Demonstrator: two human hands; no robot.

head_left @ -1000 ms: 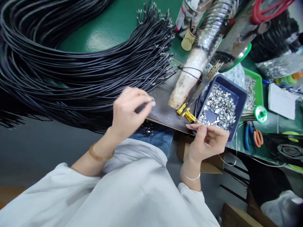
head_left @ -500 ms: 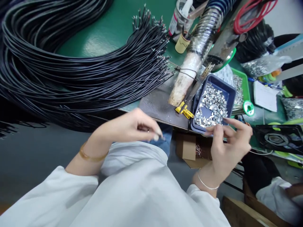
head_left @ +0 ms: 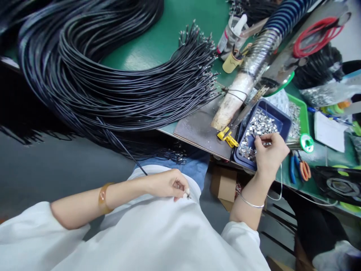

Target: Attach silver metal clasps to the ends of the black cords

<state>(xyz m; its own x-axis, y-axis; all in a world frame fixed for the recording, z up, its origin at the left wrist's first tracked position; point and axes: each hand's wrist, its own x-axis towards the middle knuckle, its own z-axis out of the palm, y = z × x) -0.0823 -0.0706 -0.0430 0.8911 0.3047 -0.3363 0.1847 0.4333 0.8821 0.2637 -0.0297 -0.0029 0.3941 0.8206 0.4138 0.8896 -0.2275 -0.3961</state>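
My left hand [head_left: 172, 183] is closed in a pinch in front of the white shirt, on the end of a black cable [head_left: 128, 152] that runs from the bundle and passes behind the forearm. A small dark tip shows at its fingertips. My right hand [head_left: 267, 150] reaches over the blue tray [head_left: 283, 120], its fingers pinched together at the small metal pieces [head_left: 261, 122]. Whether a piece is between those fingers is too small to tell. A large bundle of black cables [head_left: 135, 86] curves across the table, with bare wire ends at its right.
Yellow clips [head_left: 228, 137] lie left of the tray, under a flexible duct [head_left: 239, 86]. Right of it are a green tray [head_left: 303, 113], a solder spool [head_left: 306, 143] and pliers [head_left: 304, 169]. A cardboard box [head_left: 225, 184] stands below the table edge.
My right hand has moved from the tray's front edge into the tray, its fingers closing. My left hand is lower, nearer the shirt, with the cable now visible. The view has shifted.
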